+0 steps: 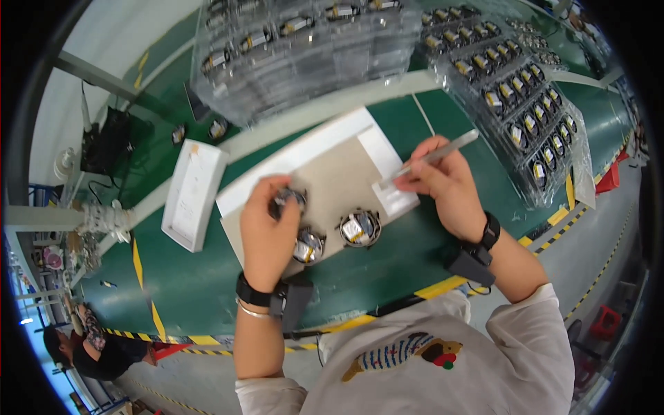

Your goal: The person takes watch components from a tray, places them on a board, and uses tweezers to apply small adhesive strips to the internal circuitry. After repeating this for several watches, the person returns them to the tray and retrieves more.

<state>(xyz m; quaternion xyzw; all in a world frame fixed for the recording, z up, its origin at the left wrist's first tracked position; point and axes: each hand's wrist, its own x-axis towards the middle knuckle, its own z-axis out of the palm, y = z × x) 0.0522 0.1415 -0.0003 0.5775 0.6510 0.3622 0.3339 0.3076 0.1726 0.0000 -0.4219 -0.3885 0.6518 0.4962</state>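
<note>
My left hand (268,232) grips a round, dark watch case (289,201) between thumb and fingers, above a beige board (332,169) with white edges. Two more round watch cases lie close by. One watch case (360,228), with a silvery-yellow inside facing up, is at the board's near edge. The other watch case (309,247) is right beside my left wrist. My right hand (446,187) pinches a slim silvery tool that looks like tweezers (453,146), slanting up to the right. Its lower end is over small whitish pieces (393,198) at the board's right side.
A shallow white box (194,197) stands left of the board. Stacked clear trays (304,76) of watch cases rise behind it, and more clear trays (515,117) spread at right. Loose watch parts (218,128) sit far left. Another person (97,346) is at the lower left.
</note>
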